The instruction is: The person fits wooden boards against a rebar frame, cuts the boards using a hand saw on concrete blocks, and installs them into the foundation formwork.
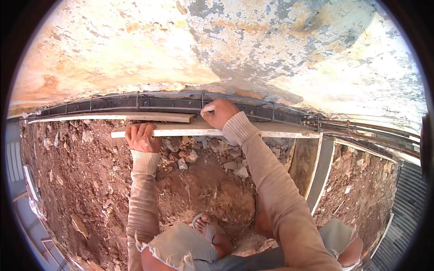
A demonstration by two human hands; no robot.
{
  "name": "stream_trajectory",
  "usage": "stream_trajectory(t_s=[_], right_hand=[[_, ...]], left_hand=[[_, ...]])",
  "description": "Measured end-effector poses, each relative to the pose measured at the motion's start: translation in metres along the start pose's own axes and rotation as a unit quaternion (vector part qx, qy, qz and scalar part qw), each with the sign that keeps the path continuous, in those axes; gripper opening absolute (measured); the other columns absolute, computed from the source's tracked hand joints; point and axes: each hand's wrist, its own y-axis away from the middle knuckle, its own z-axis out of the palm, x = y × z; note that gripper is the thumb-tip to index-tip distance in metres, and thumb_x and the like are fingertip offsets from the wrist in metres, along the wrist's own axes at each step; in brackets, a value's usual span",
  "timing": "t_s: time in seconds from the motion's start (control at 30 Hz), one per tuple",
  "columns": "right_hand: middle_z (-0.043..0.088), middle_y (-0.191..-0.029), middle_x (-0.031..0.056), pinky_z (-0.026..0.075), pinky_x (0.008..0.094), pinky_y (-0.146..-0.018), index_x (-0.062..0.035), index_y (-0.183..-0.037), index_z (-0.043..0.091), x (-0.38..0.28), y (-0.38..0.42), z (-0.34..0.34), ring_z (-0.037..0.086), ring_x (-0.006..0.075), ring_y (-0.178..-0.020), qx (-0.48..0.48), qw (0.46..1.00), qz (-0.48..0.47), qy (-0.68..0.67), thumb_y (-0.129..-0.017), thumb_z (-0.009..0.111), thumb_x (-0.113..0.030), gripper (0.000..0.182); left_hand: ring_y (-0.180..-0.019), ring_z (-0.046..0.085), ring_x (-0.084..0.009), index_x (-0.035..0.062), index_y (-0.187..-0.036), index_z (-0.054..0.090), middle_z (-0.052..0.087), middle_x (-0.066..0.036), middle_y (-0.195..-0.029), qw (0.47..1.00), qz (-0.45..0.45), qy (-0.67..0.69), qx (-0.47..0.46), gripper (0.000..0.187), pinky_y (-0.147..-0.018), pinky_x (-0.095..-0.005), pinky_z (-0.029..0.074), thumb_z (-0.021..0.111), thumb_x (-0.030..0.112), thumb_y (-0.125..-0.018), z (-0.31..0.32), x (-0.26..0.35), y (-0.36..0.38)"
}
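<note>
At nine o'clock, loose red-brown soil (77,180) is being shown, crumbly and scattered with small stones and flat flakes. Above it, at ten o'clock, a thin pale board (113,117) is lying lengthwise along the edge of a trench, its right end cut off squarely.

Just left of centre, the left hand (143,137) is being pressed against the near edge of a second, longer plank (271,132). The fingers (140,129) are curled over the left end of this plank, gripping it from the front. The wrist is being covered by a ribbed, cream-coloured knitted cuff.

Behind both boards, from ten to two o'clock, a cage of dark steel rods (172,104) is running along the trench, long bars being tied by thin upright loops. Above it, at twelve o'clock, a rough plastered wall (226,40) is peeling in grey, white and orange patches.

Just right of centre, the right hand (219,113) is being held over the plank's far edge, close against the rods. Its fingers are closed into a loose fist; whether anything small is being pinched cannot be told. The tan sleeve is stretching down to five o'clock.

Below the plank, grey broken rubble (212,156) is lying in lumps. At six o'clock a foot in a sandal (205,226) is resting on the soil. At three o'clock another flat board (320,169) is standing on edge, lining a side trench.
</note>
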Motion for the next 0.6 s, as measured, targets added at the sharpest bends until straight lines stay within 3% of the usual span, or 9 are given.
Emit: stream_trajectory(t_s=[0.1,0.17,0.27,0.3,0.5,0.6], right_hand=[[0.076,-0.085,0.015,0.058,0.0398,-0.076,-0.0091,-0.092,0.082,0.005,-0.03,0.013,0.071,0.0307,-0.076,-0.076,0.996,0.0,0.05,-0.086,0.07,-0.024,0.02],[0.076,-0.081,0.0134,0.057,0.0368,-0.07,-0.0073,-0.091,0.082,-0.004,-0.041,0.013,0.07,0.0246,-0.07,-0.185,0.973,0.135,-0.008,-0.082,0.074,-0.025,0.021],[0.075,-0.076,0.0115,0.056,0.0345,-0.066,-0.005,-0.093,0.081,-0.005,-0.045,0.022,0.068,0.0197,-0.065,-0.189,0.969,0.16,-0.019,-0.079,0.078,-0.024,0.024],[0.074,-0.073,0.011,0.055,0.0352,-0.065,-0.0003,-0.087,0.08,-0.003,-0.048,0.026,0.067,0.0203,-0.064,-0.191,0.968,0.161,-0.026,-0.075,0.08,-0.022,0.025],[0.073,-0.073,0.0105,0.055,0.0344,-0.064,0.0012,-0.074,0.076,-0.001,-0.057,0.036,0.068,0.0196,-0.065,-0.201,0.953,0.224,-0.019,-0.068,0.082,-0.022,0.025],[0.074,-0.076,0.0097,0.055,0.0336,-0.064,-0.0006,-0.075,0.077,-0.006,-0.056,0.032,0.068,0.0186,-0.066,-0.22,0.941,0.252,-0.045,-0.068,0.082,-0.022,0.023]], left_hand=[[-0.097,0.063,-0.0255,0.0156,-0.09,0.071,0.071,-0.001,-0.096,1.0,-0.002,-0.006,0.003,0.034,-0.1,-0.048,0.04,0.086,0.014,-0.06,0.005,-0.004,0.001],[-0.097,0.063,-0.0255,0.0156,-0.092,0.07,0.072,-0.001,-0.097,1.0,-0.004,-0.006,0.002,0.038,-0.1,-0.0493,0.041,0.087,0.012,-0.057,0.005,-0.003,0.002],[-0.096,0.062,-0.0256,0.0159,-0.092,0.07,0.071,-0.002,-0.096,1.0,-0.012,-0.006,0.0,0.039,-0.099,-0.0497,0.041,0.086,0.011,-0.057,0.003,-0.001,0.001],[-0.096,0.062,-0.0257,0.0161,-0.093,0.07,0.071,-0.001,-0.097,1.0,-0.01,-0.004,-0.002,0.041,-0.099,-0.0498,0.041,0.087,0.011,-0.056,0.002,0.0,0.0],[-0.096,0.062,-0.0256,0.0156,-0.093,0.07,0.07,-0.001,-0.097,1.0,-0.01,0.004,-0.007,0.042,-0.099,-0.0494,0.041,0.086,0.012,-0.055,0.0,-0.001,0.001],[-0.096,0.062,-0.0272,0.014,-0.09,0.07,0.07,-0.002,-0.094,1.0,-0.02,0.017,-0.005,0.036,-0.099,-0.0473,0.04,0.085,0.011,-0.057,-0.002,0.001,0.0]])
